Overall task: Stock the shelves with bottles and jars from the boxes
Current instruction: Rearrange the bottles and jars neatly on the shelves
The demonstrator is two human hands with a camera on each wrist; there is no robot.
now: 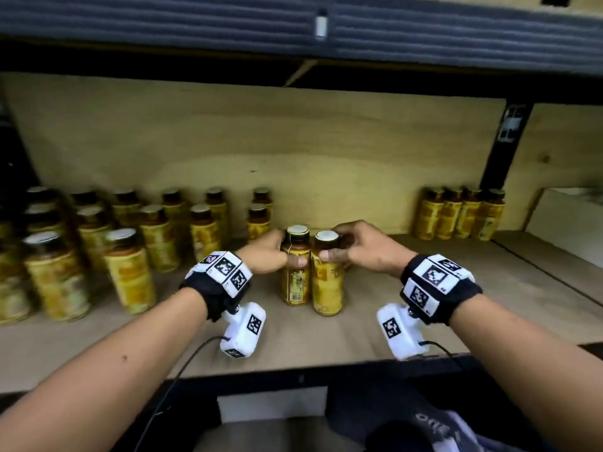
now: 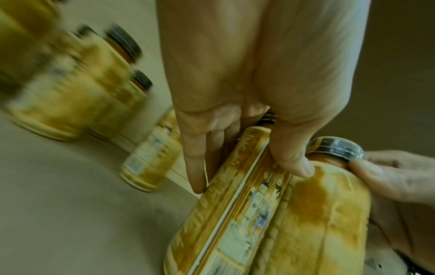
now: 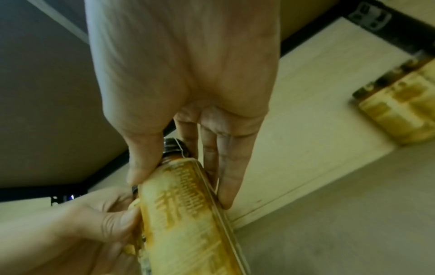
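Dim, yellowish light; wrist views soft, edges motion-blurred, head view bowed

I count two hands, the left hand [image 1: 270, 252] and the right hand [image 1: 359, 246]. The centre pair of bottles [image 1: 295, 278] makes two. The right group of bottles [image 1: 461, 213], at two o'clock, makes four. The left group of bottles [image 1: 156, 236], at nine o'clock, makes at least thirteen; its edge blurs.

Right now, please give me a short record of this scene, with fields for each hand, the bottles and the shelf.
left hand: grips left bottle
right hand: grips right bottle
the two bottles: upright, side by side, on the shelf
stocked bottles: rows at left
bottle group: four at back right
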